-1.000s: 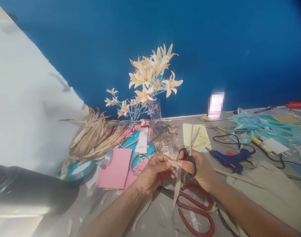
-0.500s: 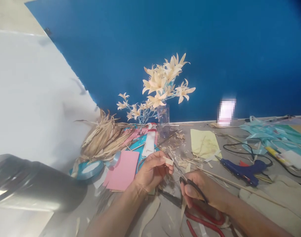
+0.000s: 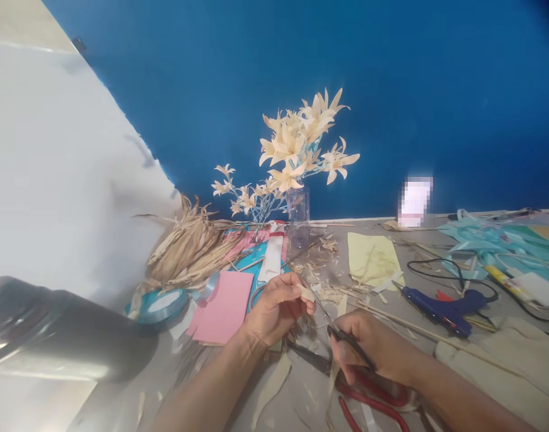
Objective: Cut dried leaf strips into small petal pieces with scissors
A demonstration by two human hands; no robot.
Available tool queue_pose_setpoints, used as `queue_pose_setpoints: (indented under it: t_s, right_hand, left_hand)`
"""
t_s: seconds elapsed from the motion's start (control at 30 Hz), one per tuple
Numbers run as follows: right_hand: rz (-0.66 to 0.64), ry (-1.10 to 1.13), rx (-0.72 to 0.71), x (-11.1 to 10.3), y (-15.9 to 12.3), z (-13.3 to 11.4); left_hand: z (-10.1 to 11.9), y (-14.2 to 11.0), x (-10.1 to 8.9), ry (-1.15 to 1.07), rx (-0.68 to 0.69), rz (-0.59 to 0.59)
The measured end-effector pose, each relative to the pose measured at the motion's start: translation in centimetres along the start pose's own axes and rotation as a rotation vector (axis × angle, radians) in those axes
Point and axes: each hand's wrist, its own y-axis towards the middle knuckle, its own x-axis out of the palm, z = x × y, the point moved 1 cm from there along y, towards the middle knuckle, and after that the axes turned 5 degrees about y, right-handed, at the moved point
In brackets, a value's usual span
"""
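Between the thumb and fingers of my left hand (image 3: 276, 306) is a small cream strip (image 3: 306, 293), which looks like dried husk. My right hand (image 3: 364, 339) grips black-handled scissors (image 3: 324, 313), their blades pointing up and left to the strip. The blades look nearly closed at its edge; whether they touch it I cannot tell. Beneath my right hand lies a larger pair of scissors with red handles (image 3: 373, 396), partly hidden. Loose cream strips (image 3: 272, 384) and cut scraps (image 3: 335, 294) are scattered around both hands.
Cream artificial flowers (image 3: 287, 147) stand in a clear bottle (image 3: 299, 219) before the blue backdrop. A blue glue gun (image 3: 440, 306) and a yellow cloth (image 3: 375, 258) lie on the right. Pink sheets (image 3: 224, 306), a ribbon roll (image 3: 159, 306) and a husk bundle (image 3: 179, 252) are on the left.
The scissor blades have drawn closer together at the cream strip, and the strip has tilted a little. Both hands stay in nearly the same place.
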Motion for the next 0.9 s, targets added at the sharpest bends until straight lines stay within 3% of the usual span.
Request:
queue_pose_setpoints:
  t_s: [0.7, 0.8, 0.9]
  right_hand:
    - [-0.015, -0.040, 0.061, -0.2, -0.2, 0.4]
    - [0.074, 0.010, 0.021, -0.2, 0.1, 0.0]
    - [0.285, 0.126, -0.102, -0.2, 0.4, -0.8]
  left_hand:
    - [0.7, 0.0, -0.9, 0.095, -0.056, -0.052]
    - [0.6, 0.0, -0.8, 0.071, -0.024, -0.011]
    - [-0.2, 0.0, -0.5, 0.049, -0.021, 0.026]
